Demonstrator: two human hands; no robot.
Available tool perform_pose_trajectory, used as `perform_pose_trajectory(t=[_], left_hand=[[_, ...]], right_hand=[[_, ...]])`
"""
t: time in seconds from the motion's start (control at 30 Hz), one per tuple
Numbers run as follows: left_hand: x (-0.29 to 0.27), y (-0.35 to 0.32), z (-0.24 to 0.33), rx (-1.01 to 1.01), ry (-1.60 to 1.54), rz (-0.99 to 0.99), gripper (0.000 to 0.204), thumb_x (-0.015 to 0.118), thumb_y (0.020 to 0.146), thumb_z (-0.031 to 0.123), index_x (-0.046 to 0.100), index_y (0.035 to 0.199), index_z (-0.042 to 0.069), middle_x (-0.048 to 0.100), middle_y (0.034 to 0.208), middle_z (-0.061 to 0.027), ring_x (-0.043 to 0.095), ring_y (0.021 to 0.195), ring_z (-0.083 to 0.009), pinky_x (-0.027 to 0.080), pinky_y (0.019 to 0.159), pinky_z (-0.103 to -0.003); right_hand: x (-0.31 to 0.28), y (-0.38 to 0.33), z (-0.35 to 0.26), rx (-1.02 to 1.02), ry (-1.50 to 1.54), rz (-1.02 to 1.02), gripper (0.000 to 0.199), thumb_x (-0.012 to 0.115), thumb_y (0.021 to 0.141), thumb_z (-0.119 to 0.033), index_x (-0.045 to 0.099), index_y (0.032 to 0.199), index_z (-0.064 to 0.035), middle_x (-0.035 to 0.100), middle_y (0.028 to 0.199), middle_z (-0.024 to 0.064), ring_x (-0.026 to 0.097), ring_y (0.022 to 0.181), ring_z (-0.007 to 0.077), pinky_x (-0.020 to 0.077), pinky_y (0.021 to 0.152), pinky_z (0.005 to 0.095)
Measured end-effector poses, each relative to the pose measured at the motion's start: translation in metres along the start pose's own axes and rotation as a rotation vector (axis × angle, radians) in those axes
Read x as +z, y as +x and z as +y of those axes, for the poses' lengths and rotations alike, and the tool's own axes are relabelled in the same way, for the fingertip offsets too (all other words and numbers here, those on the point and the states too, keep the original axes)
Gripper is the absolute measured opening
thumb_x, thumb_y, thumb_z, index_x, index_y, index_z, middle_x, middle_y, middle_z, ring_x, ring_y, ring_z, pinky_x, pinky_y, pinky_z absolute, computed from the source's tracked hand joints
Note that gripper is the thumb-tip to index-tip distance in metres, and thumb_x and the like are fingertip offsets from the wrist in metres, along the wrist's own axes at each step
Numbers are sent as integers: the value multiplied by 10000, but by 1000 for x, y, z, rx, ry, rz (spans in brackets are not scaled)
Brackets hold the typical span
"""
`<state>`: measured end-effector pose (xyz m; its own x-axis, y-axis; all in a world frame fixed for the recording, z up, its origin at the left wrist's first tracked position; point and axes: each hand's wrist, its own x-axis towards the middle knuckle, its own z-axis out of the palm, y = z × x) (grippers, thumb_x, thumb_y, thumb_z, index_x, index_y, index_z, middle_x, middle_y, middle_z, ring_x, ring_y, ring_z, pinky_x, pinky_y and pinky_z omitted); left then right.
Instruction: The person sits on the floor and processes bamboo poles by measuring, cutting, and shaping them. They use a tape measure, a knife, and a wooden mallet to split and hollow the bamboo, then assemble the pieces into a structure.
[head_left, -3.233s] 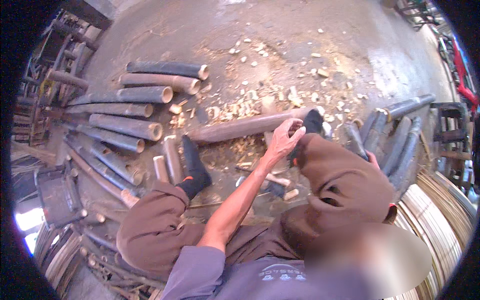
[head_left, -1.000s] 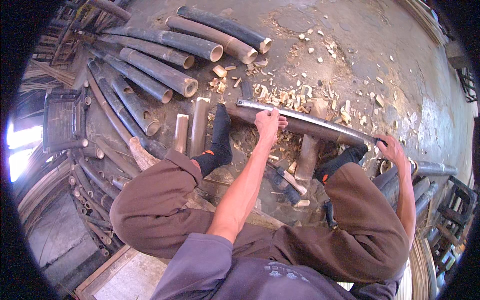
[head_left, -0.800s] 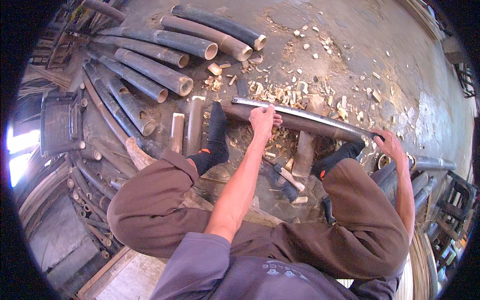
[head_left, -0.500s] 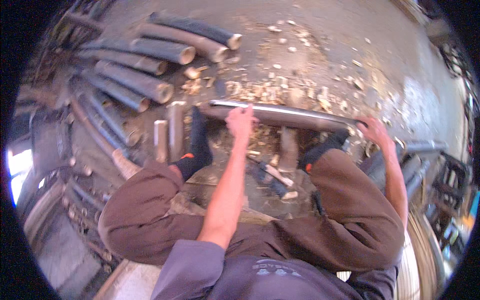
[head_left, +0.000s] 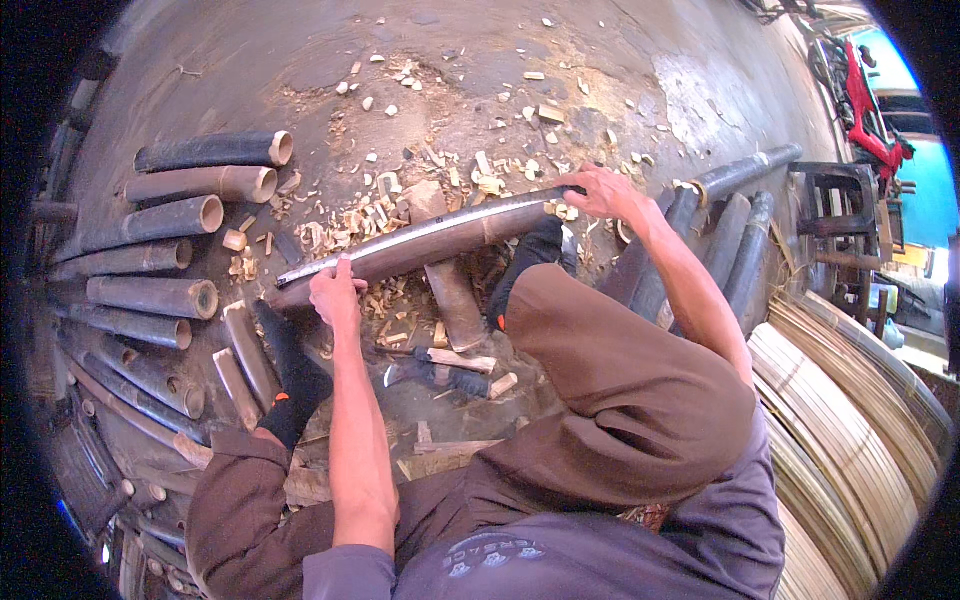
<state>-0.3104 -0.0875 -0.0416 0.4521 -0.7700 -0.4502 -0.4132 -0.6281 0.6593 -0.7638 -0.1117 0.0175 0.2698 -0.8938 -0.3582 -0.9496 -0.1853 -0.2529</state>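
A dark brown bamboo pole [head_left: 400, 252] lies slanting across between my feet, its right end farther away. A thin silver-white strip [head_left: 400, 236], looking like a ruler or tape measure, runs along its upper side. My left hand [head_left: 338, 292] is near the pole's left end, fingers curled and a fingertip pressing on the strip. At the far right end, my right hand [head_left: 597, 192] is closed over the pole and the strip's end, its fingertips partly hidden. Under the pole stands a short wooden block [head_left: 455, 305]. A knife with a curved blade [head_left: 402, 374] and a dark-wrapped handle lies on the floor nearer me.
Cut bamboo poles [head_left: 190, 184] lie in a row at the left, with others [head_left: 745, 250] at the right. Pale wood chips [head_left: 385, 200] cover the floor beyond the pole. Bundled bamboo slats [head_left: 835, 420] lie at the right, near a dark plastic stool [head_left: 840, 205].
The whole view has shifted, bringing more of the right side into sight. The pole now slants, right end farther away. Both hands stay on it in about the same places.
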Motion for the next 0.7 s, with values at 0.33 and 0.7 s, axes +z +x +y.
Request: perform_pose_trajectory(t=[0.33,0.7], left_hand=[[1,10,-14,21,-5,-12,489,602,880,447,695,785,-23,683,615,-111,624,574,-159,486,591,-317],[-2,5,-9,55,47,-4,477,592,888,439,686,809,-21,687,624,-109,619,558,-166,485,593,-322]], right_hand=[[3,-3,-13,71,-24,17,373,508,880,-365,616,1230,-297,627,1055,175,599,1051,346,499,873,455],[6,-6,-15,53,-37,68,363,515,881,-356,610,1231,-336,597,1013,170,604,1014,365,504,853,460]])
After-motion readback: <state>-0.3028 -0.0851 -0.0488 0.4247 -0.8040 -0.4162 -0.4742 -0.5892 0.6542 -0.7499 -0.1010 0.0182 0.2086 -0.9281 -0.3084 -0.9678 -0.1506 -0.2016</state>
